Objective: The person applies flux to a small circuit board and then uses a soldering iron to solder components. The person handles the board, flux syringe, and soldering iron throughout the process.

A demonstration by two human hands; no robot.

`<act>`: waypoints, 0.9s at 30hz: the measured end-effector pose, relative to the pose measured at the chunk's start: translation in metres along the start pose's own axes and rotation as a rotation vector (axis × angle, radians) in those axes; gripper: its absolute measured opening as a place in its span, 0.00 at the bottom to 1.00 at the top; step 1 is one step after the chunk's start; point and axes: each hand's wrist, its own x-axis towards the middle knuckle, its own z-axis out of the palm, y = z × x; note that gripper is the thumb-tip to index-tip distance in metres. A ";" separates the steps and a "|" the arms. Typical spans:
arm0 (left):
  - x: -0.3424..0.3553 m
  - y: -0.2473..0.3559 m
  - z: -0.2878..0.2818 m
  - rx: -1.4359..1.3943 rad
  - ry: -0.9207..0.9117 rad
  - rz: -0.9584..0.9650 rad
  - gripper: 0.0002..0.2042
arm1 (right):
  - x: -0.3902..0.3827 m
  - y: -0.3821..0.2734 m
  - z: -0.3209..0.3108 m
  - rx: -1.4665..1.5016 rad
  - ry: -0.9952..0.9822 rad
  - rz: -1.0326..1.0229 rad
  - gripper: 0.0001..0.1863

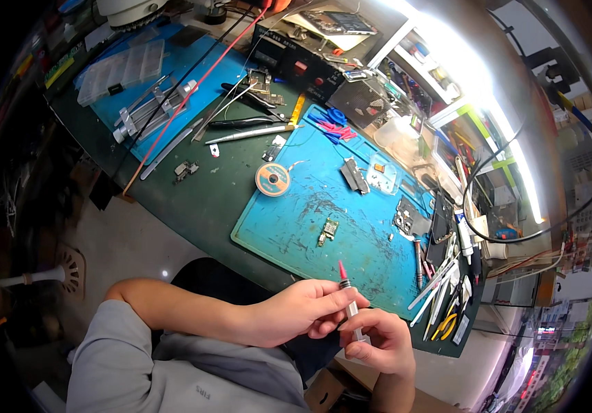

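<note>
Both my hands are on a slim syringe [352,310] with a pink tapered tip, held tilted above the near edge of a blue work mat [296,234]. Near the tip end, my left hand [309,306] pinches the barrel between thumb and fingers. My right hand [382,339] closes around the rear end of the barrel, which its fingers partly hide. Beyond the syringe tip, a small circuit board [327,232] lies flat on the mat, apart from both hands.
A wire spool [272,179] sits at the mat's left edge. Tweezers and yellow-handled pliers [445,326] crowd the right side. Farther back are a clear compartment box [121,71], a metal clamp fixture [154,110] and a black bench unit [299,63]. A cable [516,239] loops at right.
</note>
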 end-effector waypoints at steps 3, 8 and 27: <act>0.008 0.001 -0.007 -0.078 -0.026 0.049 0.19 | 0.020 -0.010 -0.020 -0.065 -0.102 0.041 0.14; 0.018 0.002 -0.002 -0.225 -0.022 0.091 0.20 | 0.053 -0.020 -0.056 -0.062 -0.331 0.014 0.17; 0.042 -0.004 -0.008 -0.360 -0.258 0.178 0.27 | 0.058 0.011 -0.051 0.425 -0.040 -0.131 0.22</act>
